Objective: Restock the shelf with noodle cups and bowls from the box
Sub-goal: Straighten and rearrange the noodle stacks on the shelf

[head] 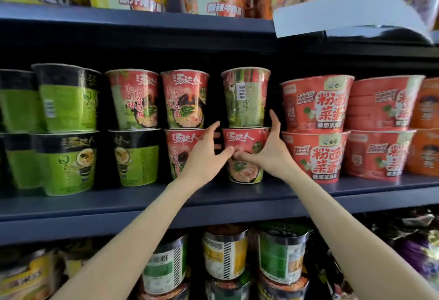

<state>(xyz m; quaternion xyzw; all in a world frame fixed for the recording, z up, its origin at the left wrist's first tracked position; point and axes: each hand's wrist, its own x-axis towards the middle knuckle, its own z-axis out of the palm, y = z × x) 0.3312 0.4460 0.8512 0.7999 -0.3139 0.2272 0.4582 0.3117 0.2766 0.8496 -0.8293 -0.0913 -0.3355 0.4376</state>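
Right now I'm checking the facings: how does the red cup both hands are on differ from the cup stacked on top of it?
The lower red cup shows its front, with brand lettering and a noodle picture; the upper cup shows its greenish back with a barcode. The left hand and right hand grip the lower cup; on the upper cup only a right fingertip reaches its base. Both look alike in size and shape.

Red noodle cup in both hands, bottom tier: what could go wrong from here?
1. The barcode-facing cup stands stacked on the red noodle cup held by the left hand and right hand; shifting it may topple that one.
2. The red bowls stand close on the right; the right hand's fingers could nudge them.
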